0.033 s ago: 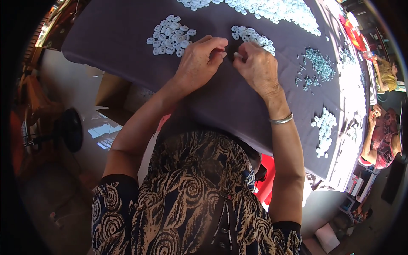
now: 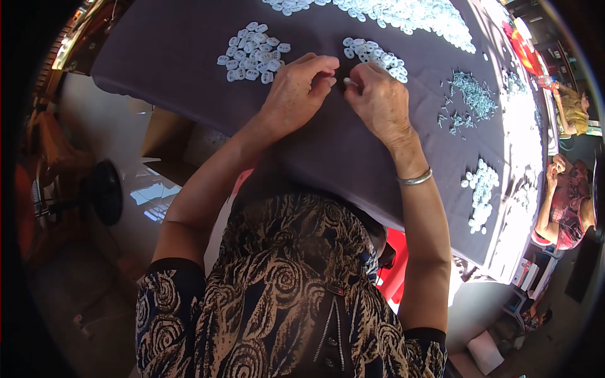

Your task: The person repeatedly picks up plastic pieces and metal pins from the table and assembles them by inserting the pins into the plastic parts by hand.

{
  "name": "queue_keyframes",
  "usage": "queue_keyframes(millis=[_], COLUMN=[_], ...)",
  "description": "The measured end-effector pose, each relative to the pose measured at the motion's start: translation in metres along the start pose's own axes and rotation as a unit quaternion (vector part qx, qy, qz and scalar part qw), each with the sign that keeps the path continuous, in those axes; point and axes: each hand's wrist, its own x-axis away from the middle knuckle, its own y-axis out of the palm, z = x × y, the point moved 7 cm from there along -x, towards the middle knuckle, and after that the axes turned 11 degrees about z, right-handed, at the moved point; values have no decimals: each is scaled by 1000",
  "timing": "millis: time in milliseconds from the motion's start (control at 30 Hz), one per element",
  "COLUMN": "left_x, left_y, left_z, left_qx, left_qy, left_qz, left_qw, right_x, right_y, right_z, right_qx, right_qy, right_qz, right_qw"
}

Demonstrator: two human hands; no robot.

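Over the dark tablecloth [image 2: 328, 145], my left hand [image 2: 296, 88] is closed, its thumb and fingers curled toward each other. Whatever sits between those fingertips is too small or hidden to make out. Just across a narrow gap, my right hand [image 2: 378, 97] is also closed, thumb against the curled fingers, with a silvery bracelet on the wrist. Its grip is hidden from above. A pile of small white oval plastic pieces with two holes [image 2: 252, 53] lies beside my left hand. Behind my right hand's knuckles is a smaller group of similar white pieces [image 2: 375, 50].
A large heap of white pieces [image 2: 403, 16] covers the far side. To the right lie a pile of small screw-like metal parts [image 2: 472, 97] and another white group [image 2: 482, 195]. Two people [image 2: 570, 201] sit beyond the right edge. A black fan [image 2: 104, 192] stands at left.
My right hand has shifted very slightly left, toward my left hand. The left hand and the piles look unmoved.
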Motion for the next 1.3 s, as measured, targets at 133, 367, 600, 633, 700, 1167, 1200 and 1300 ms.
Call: queue_keyframes(millis=[133, 367, 600, 633, 700, 1167, 1200, 1300], left_x=[2, 1, -3, -2, -1, 19, 19, 19], left_y=[10, 7, -7, -6, -2, 29, 29, 27], left_z=[-3, -8, -15, -15, -12, 19, 18, 13], left_qx=[-29, 92, -29, -29, -62, 232, 231, 215], left_qy=[-20, -34, -24, -25, 1, -144, -139, -141], left_qz=[-38, -6, 32, 32, 24, -52, -49, -56], left_qw=[999, 995, 999, 999, 998, 961, 962, 965], right_x=[6, 14, 12, 12, 14, 44, 44, 45], right_y=[1, -2, -17, -18, -20, -26, -24, -21], right_z=[3, 5, 27, 30, 36, 26, 25, 25], right_qx=[-71, -272, -282, -306, -360, -482, -481, -478], right_qy=[-1, 119, 191, 202, 227, 314, 303, 300], right_qz=[33, 3, 8, -2, -29, 0, -3, -6], right_qw=[997, 955, 940, 930, 905, 818, 823, 825])
